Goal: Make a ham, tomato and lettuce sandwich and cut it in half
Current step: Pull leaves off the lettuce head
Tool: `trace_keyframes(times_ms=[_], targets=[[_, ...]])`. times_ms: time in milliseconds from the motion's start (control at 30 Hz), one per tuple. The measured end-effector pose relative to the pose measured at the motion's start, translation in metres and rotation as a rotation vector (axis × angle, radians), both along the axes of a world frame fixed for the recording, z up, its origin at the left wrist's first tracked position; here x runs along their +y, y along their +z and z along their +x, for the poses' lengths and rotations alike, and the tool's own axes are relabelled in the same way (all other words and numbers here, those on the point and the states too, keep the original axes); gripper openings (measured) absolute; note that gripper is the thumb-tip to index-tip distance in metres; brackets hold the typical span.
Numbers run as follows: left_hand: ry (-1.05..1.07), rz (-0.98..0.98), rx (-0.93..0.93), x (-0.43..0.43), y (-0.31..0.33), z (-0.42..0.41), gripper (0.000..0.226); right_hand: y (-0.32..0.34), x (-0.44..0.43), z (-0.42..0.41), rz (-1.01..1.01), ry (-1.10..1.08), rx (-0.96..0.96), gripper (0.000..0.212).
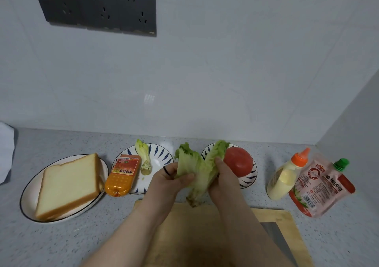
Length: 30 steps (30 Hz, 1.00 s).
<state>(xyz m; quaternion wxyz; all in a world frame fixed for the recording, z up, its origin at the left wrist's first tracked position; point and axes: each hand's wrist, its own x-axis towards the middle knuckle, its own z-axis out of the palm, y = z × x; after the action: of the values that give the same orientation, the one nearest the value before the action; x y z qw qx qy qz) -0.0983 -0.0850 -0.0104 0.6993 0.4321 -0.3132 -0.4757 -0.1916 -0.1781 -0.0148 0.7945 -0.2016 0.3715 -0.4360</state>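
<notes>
Both hands hold green lettuce leaves (198,169) above the far edge of the wooden cutting board (272,223). My left hand (167,181) pinches the left leaf and my right hand (222,179) grips the right one. A lettuce core (143,157) and a packaged ham sausage (123,174) lie on a blue-patterned plate (162,155). Behind my right hand, a red tomato (239,161) sits on a second patterned plate (251,179). Sliced white bread (69,186) rests on an oval plate (28,195) at the left.
A mayonnaise squeeze bottle (284,177) and a ketchup pouch (322,186) lie at the right. A knife blade (274,234) rests on the board's right side, partly hidden by my right arm. White cloth (6,153) sits at the far left. The tiled wall bears a black socket panel (98,8).
</notes>
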Motion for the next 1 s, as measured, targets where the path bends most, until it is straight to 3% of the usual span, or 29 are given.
trace_keyframes(times_ms=[200,300,467,600,733,800,1000], targets=[[-0.037,-0.006,0.097,0.006,-0.007,-0.005,0.024,-0.004,-0.01,-0.008,0.02,-0.103,0.011,0.01],[-0.014,-0.011,0.146,0.008,-0.011,-0.006,0.024,-0.007,-0.01,-0.009,0.038,-0.154,0.035,0.017],[0.03,0.031,0.227,0.011,-0.012,0.006,0.005,-0.007,-0.025,-0.031,-0.019,-0.195,0.109,0.016],[0.137,0.176,0.117,-0.003,-0.019,0.011,0.014,-0.005,-0.029,-0.038,-0.111,-0.044,0.095,0.016],[0.189,0.322,-0.187,-0.033,-0.023,0.005,0.013,-0.01,-0.034,-0.051,-0.122,0.044,0.098,0.016],[0.19,0.396,-0.351,-0.055,-0.024,-0.004,0.032,-0.013,-0.037,-0.058,-0.1,0.046,0.101,0.014],[0.184,0.334,-0.396,-0.11,-0.029,-0.029,0.038,-0.018,-0.047,-0.066,-0.13,0.095,0.08,0.017]])
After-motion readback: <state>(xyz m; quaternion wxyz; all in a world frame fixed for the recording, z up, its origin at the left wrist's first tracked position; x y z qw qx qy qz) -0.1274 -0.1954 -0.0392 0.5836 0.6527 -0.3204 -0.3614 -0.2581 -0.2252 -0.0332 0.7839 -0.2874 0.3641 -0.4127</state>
